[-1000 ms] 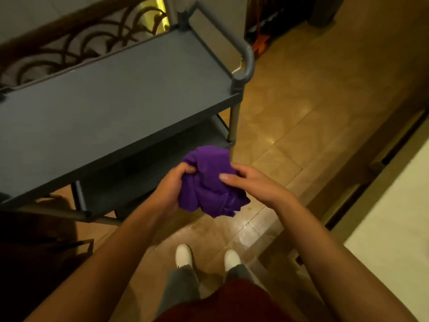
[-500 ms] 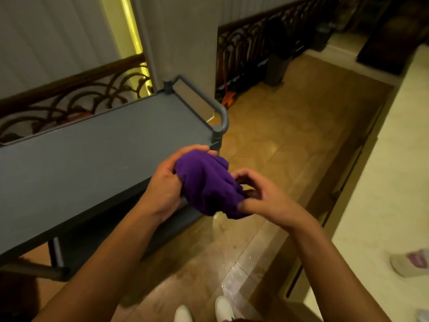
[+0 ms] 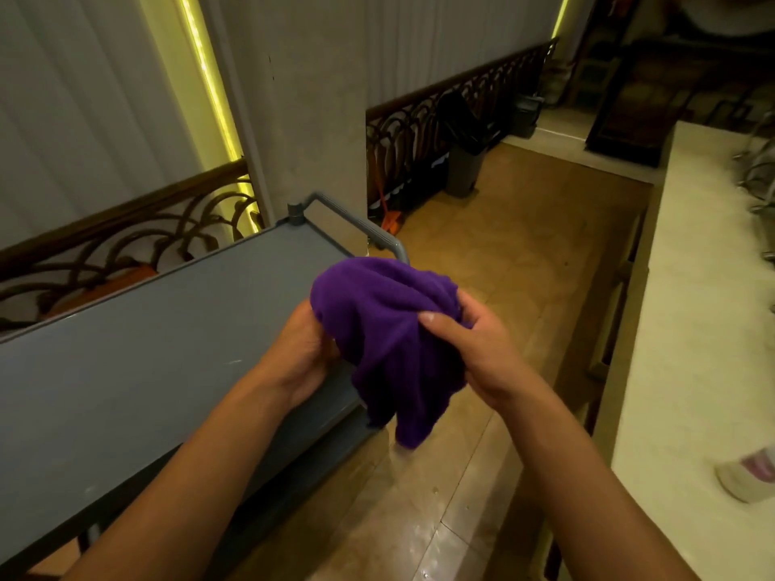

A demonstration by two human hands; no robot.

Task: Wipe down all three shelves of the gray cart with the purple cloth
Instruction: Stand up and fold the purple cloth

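The purple cloth (image 3: 390, 341) is bunched up in the air between both hands, above the right end of the gray cart's top shelf (image 3: 138, 358). My left hand (image 3: 300, 354) grips its left side from underneath. My right hand (image 3: 474, 354) pinches its right side, thumb on top. A loose corner of the cloth hangs down past the shelf's front edge. The cart's gray handle (image 3: 356, 224) rises at the shelf's far right end. The lower shelves are mostly hidden under the top shelf and my arms.
A wall with a dark ornate railing (image 3: 126, 241) runs behind the cart. A gray bin (image 3: 463, 161) and an orange-handled tool (image 3: 388, 211) stand against the wall ahead. A pale counter (image 3: 692, 371) runs along the right, with tiled floor (image 3: 503, 266) between.
My view has lifted from the floor and feet toward the room. Both hands raised the cloth from beside the lower shelf to above the top shelf's right end, regripping it.
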